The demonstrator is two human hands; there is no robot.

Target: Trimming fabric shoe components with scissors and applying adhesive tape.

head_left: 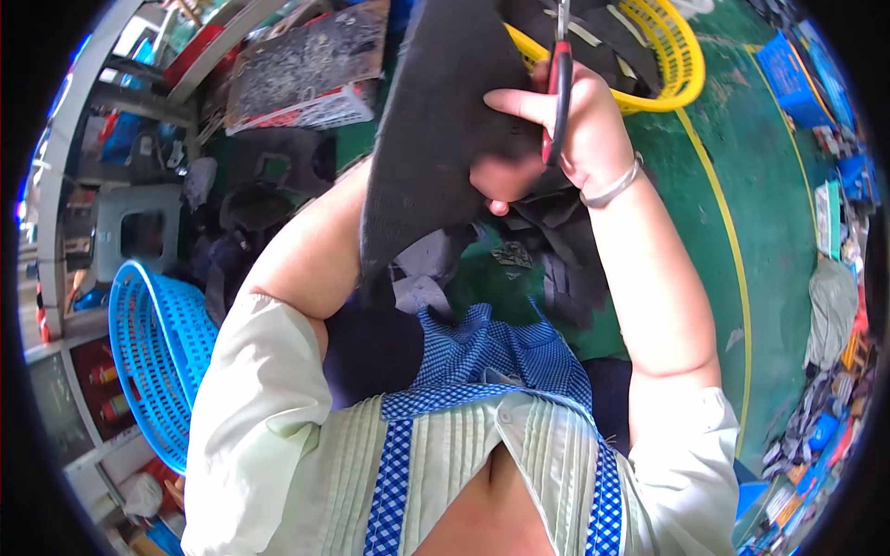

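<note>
A large dark grey-black sheet (426,120), like foam or felt, is held up in front of me. My left forearm passes behind it. Only a blurred bit of what appears to be my left hand (501,181) shows at its right edge, gripping it; the rest is hidden. My right hand (598,125), with a bangle at the wrist, is closed round scissors (558,102) with red and black handles. The blades point away from me, up past the top of the view. A thumb stretches left from the right hand over the sheet.
A yellow basket (686,56) with dark pieces stands beyond my right hand. A blue basket (153,361) is at left, near a grey stool (134,199). Dark scraps (426,269) lie on the green floor. A worn board (306,65) rests on a white crate (343,111).
</note>
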